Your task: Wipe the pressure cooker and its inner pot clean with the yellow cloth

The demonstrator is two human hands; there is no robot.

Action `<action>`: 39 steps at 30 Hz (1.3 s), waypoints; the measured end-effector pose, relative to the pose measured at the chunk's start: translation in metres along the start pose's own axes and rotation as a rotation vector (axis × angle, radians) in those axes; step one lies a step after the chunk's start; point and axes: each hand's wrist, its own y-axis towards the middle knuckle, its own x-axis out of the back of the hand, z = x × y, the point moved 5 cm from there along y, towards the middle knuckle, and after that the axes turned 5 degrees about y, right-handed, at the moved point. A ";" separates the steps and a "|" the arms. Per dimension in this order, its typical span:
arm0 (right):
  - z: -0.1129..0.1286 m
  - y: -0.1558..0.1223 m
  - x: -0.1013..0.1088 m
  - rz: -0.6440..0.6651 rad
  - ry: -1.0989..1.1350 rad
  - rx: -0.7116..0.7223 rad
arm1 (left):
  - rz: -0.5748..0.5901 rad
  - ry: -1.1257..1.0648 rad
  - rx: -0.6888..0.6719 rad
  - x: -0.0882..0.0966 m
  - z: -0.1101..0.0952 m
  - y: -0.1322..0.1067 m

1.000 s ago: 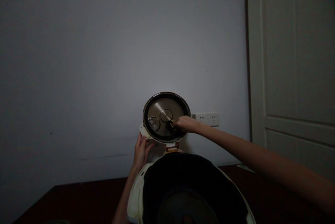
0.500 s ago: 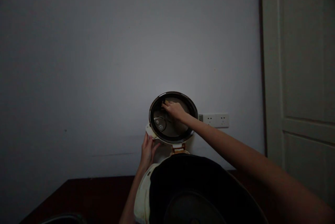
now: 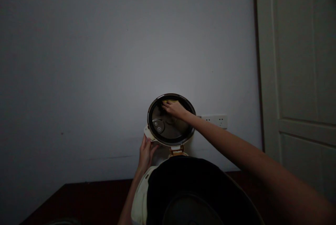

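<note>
A white cooker (image 3: 139,200), like a rice cooker, stands open in front of me with its dark inside facing up. Its round lid (image 3: 168,134) is raised on a rusty-looking hinge (image 3: 177,150), dark grey inner face toward me. My left hand (image 3: 145,152) grips the white tab at the lid's lower left edge, thumb in front. My right hand (image 3: 174,108) reaches across from the right and presses a small yellow sponge or cloth (image 3: 173,101) against the upper inner face of the lid. Dim light and the fingers hide most of that yellow piece.
A pale wall (image 3: 105,60) rises close behind the lid, with a white socket strip (image 3: 222,121) to the right. A panelled door (image 3: 296,77) is at the far right. The cooker stands on a dark red tabletop (image 3: 102,197); a dim curved rim (image 3: 63,222) shows at bottom left.
The view has shifted slightly, so everything sits a little further left. The yellow piece shows more above my right fingers, still at the lid's upper part. My left hand keeps its hold.
</note>
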 end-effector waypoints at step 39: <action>-0.007 -0.068 -0.036 -0.019 0.096 -0.213 | 0.020 0.055 -0.046 0.001 -0.002 0.001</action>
